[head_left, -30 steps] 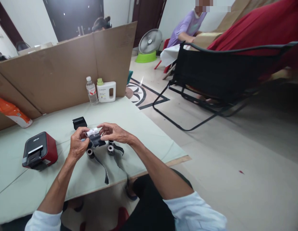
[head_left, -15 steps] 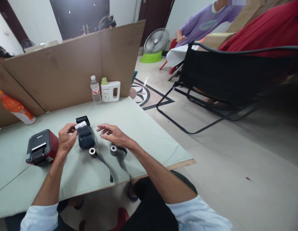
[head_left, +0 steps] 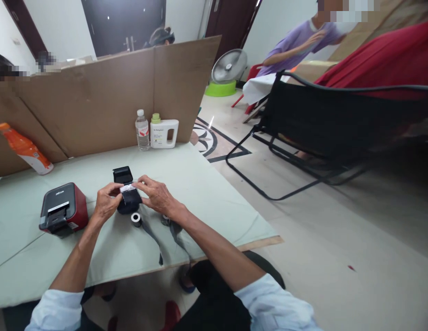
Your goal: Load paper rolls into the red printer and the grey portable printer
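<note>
Green table point(head_left: 207, 184): left hand point(head_left: 107, 204), right hand point(head_left: 157, 195) grips pinching small black printer point(head_left: 128, 198).

I see a red printer point(head_left: 64, 214), a water bottle point(head_left: 142, 130), a white jug point(head_left: 164, 134) and a fan point(head_left: 229, 66).

head-worn view, angled down, hands point(head_left: 131, 200) near

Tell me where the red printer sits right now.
In the head view the red printer sits on the left of the green table, just left of the left hand, below the orange bottle leaning on the cardboard.
</note>
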`<state>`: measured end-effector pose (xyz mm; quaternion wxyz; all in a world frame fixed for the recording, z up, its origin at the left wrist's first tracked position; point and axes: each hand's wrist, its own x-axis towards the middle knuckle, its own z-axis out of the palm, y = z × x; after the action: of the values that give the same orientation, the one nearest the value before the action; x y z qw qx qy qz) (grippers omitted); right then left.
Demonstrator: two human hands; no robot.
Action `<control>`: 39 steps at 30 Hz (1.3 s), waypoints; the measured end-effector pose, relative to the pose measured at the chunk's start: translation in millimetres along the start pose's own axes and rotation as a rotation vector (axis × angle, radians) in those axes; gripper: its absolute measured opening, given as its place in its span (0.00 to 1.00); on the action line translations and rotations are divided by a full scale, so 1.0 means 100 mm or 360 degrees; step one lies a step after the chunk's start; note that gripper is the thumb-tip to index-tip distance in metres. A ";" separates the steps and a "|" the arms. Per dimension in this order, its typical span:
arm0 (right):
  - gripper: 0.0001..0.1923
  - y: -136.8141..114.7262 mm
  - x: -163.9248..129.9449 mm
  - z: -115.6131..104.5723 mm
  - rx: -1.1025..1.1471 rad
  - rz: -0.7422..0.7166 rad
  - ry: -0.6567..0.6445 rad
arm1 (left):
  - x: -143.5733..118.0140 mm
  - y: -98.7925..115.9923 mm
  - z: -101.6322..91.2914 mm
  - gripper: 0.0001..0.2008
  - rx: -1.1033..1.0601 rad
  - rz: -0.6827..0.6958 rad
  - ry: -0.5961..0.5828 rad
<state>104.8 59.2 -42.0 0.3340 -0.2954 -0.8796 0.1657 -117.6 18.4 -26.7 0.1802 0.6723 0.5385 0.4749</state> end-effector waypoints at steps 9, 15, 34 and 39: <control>0.20 0.01 0.06 0.01 0.1738 0.0603 -0.0188 | -0.07 0.44 0.03 0.12 0.0256 0.0477 0.0088; 0.29 -0.08 0.04 -0.07 0.2450 0.0750 -0.0204 | -0.07 0.78 0.04 0.10 0.0253 0.0680 -0.0057; 0.23 -0.34 0.02 -0.26 0.2562 0.0689 -0.0301 | -0.10 1.13 -0.22 0.12 0.0197 0.0563 -0.0373; 0.25 -0.37 0.01 -0.21 0.2591 0.0635 -0.0434 | -0.01 1.10 -0.31 0.18 -0.0119 0.0299 -0.0704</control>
<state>103.4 33.0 -8.3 0.2980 -0.0899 -0.4500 0.8370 -83.0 -29.9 70.7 0.2737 0.8000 0.4029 0.3504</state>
